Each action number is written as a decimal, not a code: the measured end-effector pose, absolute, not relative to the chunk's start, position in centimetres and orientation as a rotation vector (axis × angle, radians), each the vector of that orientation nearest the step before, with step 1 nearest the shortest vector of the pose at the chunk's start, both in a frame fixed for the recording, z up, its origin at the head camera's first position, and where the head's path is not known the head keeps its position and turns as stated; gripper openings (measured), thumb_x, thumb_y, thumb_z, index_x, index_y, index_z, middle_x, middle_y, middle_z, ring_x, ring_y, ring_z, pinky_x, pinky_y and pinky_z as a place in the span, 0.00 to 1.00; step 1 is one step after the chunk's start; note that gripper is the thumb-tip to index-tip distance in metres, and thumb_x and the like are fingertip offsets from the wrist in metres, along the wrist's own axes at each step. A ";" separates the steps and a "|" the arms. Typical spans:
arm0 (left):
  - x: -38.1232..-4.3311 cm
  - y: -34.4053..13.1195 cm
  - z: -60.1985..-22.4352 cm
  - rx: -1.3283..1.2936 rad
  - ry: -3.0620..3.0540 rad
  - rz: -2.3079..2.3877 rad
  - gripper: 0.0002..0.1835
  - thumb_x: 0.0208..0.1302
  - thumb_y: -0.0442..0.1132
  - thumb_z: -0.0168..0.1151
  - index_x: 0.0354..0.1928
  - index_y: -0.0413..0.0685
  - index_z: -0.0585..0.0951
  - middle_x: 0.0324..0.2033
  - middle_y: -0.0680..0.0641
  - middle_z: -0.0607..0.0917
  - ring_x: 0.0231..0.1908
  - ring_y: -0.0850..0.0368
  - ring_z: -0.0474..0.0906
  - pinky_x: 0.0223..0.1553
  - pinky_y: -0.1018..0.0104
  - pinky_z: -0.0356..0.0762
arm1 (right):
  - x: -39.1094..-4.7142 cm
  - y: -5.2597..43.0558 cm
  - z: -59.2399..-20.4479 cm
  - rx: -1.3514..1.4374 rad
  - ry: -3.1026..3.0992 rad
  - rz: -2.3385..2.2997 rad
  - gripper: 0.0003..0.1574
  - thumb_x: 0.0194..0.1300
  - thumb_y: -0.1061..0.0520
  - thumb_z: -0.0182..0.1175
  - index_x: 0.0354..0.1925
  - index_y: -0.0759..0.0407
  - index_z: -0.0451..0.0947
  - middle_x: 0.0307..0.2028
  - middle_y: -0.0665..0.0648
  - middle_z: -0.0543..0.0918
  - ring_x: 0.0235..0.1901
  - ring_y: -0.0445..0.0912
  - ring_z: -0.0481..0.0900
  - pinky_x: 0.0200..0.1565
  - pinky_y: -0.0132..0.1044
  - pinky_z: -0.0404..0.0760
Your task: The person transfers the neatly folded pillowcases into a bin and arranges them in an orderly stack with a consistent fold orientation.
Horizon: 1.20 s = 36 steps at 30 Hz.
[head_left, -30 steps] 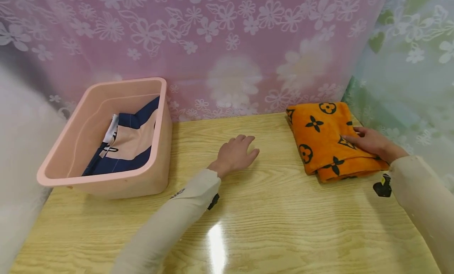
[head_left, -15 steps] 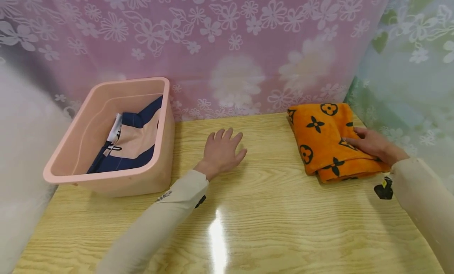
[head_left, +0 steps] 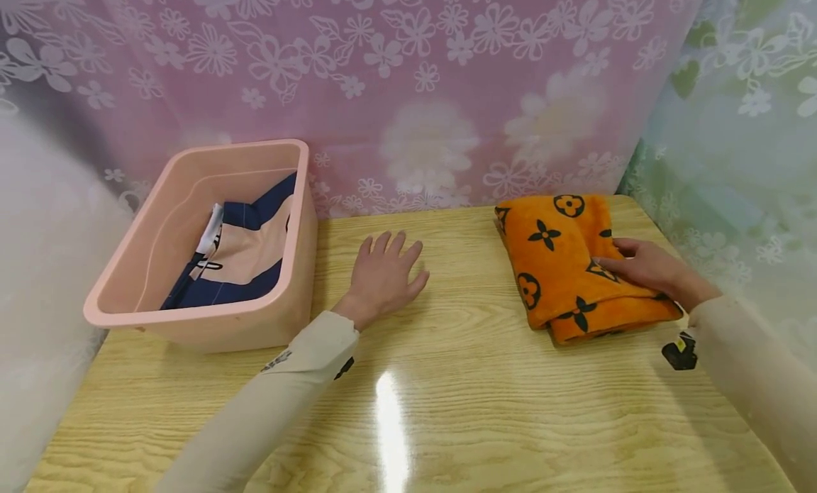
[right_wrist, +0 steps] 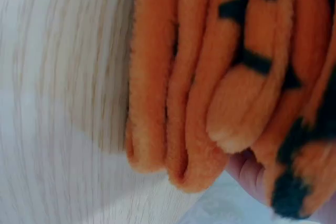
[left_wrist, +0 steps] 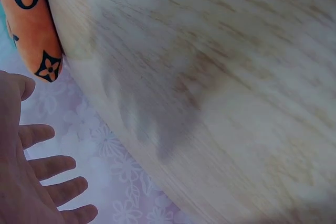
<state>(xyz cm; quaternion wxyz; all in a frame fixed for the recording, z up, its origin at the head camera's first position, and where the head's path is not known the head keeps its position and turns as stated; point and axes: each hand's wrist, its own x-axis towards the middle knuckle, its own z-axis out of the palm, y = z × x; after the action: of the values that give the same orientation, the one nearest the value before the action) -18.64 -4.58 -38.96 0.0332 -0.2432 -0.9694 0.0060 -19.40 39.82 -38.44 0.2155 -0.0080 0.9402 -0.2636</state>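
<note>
A folded orange towel (head_left: 555, 259) with dark flower and four-point motifs lies at the right of the wooden table. My right hand (head_left: 654, 266) grips its right edge, thumb on top and the other fingers tucked in between the layers. In the right wrist view, the stacked folds of the towel (right_wrist: 194, 93) show thick and fuzzy, and they hide most of the fingers. Over the table between the bin and the towel, my left hand (head_left: 383, 277) is spread flat with nothing in it. The left wrist view shows its fingers (left_wrist: 55, 166) straight and apart.
A pink plastic bin (head_left: 300, 230) stands at the back left, holding a navy and peach folded cloth (head_left: 249, 248). Flowered curtains hang behind the table (head_left: 459, 408) and along both sides.
My right hand has drawn the orange towel a little left and toward me in the last half second. My left hand has shifted left, toward the bin, with its fingers spreading.
</note>
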 end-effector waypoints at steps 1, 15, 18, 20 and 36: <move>-18.6 -4.7 -39.0 -0.744 -2.985 0.014 0.30 0.70 0.62 0.40 0.68 0.59 0.67 0.66 0.45 0.66 0.65 0.44 0.59 0.63 0.43 0.56 | -19.4 39.5 -38.4 -0.030 2.603 -0.738 0.60 0.66 0.30 0.48 0.71 0.75 0.41 0.65 0.83 0.51 0.62 0.75 0.50 0.58 0.67 0.56; -18.1 -6.2 -39.5 -0.686 -3.007 -0.043 0.28 0.71 0.59 0.41 0.67 0.58 0.69 0.65 0.44 0.68 0.64 0.43 0.60 0.63 0.44 0.57 | -18.6 34.4 -38.7 -0.153 2.593 -0.797 0.57 0.63 0.31 0.55 0.69 0.73 0.55 0.63 0.79 0.60 0.60 0.71 0.61 0.56 0.64 0.65; -18.0 -6.5 -39.5 -0.679 -3.009 -0.053 0.27 0.71 0.59 0.41 0.67 0.58 0.69 0.65 0.44 0.67 0.64 0.43 0.60 0.63 0.44 0.57 | -18.4 33.3 -39.0 -0.169 2.602 -0.813 0.54 0.63 0.31 0.56 0.68 0.71 0.59 0.62 0.77 0.63 0.57 0.69 0.67 0.53 0.61 0.69; -17.9 -6.6 -39.5 -0.675 -3.007 -0.058 0.27 0.71 0.58 0.42 0.67 0.57 0.69 0.65 0.44 0.67 0.64 0.43 0.60 0.63 0.44 0.57 | -18.2 32.6 -39.1 -0.175 2.614 -0.820 0.54 0.62 0.31 0.56 0.67 0.71 0.60 0.62 0.77 0.65 0.56 0.68 0.68 0.53 0.60 0.70; -17.2 -7.5 -39.8 -0.664 -3.010 -0.115 0.27 0.72 0.58 0.41 0.67 0.56 0.69 0.65 0.43 0.68 0.63 0.43 0.61 0.62 0.44 0.57 | -17.3 28.3 -39.3 -0.150 2.621 -0.913 0.56 0.61 0.31 0.58 0.68 0.72 0.58 0.60 0.75 0.66 0.55 0.65 0.69 0.53 0.59 0.71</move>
<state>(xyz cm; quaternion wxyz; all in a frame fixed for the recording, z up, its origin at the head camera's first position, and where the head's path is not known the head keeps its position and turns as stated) -17.17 -7.47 -39.81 0.0285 -0.2153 -0.9754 -0.0372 -17.28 28.29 -39.32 0.1800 -0.0530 0.9276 -0.3231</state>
